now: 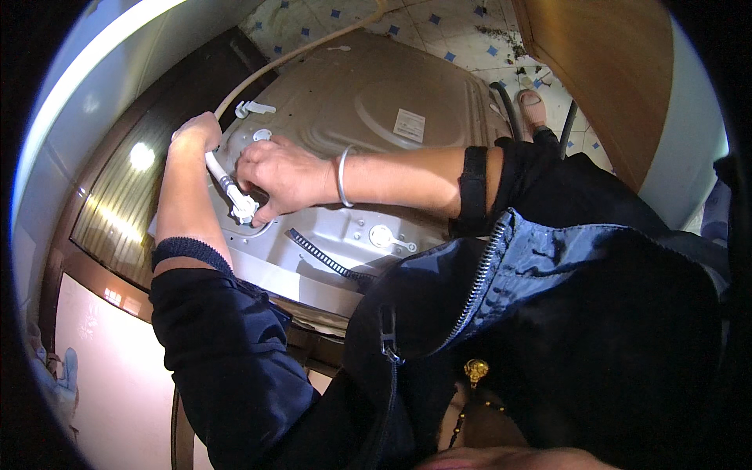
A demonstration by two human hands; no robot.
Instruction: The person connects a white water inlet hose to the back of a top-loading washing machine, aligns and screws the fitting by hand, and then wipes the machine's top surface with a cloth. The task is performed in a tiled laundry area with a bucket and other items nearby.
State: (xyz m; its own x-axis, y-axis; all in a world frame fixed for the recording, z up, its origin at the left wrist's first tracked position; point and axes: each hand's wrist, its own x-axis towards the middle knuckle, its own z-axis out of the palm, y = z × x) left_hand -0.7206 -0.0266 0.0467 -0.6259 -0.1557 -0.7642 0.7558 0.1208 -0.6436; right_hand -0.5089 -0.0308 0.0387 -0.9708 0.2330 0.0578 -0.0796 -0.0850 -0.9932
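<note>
Black jacket [580, 321] fills the near side, 4 to 7 o'clock, open metal zip [479, 291] at 4, gold pendant [475, 370] at 5. Next out: black slotted strip [325, 257], 8 o'clock just off centre, running on a slant across a pale metal surface; round white fitting [380, 235] with a short tab sits dead centre. White connector [244, 208] is at 9 o'clock, over the same pale metal, on the end of a pale length of tubing. Right hand [286, 174] comes in from 3 o'clock, silver bangle [343, 177] on the wrist; fingers curled, narrow gap, thumb at the connector's edge. Can't tell how firmly it grips, fingertips partly hidden. Left hand [200, 131] at 10 o'clock, closed round the tubing just up from the connector. Beige hose [270, 66] leads from that hand toward 11 o'clock in a long bend. White clip-like part [254, 109] lies at 11 from the right hand. Beyond: big brownish metal panel [329, 90], white label [409, 124] at 12 to 1. Farthest: tiled floor [423, 31] with blue diamonds at 12 to 1, slippered foot [533, 108] and wooden board [603, 78] at 2.
</note>
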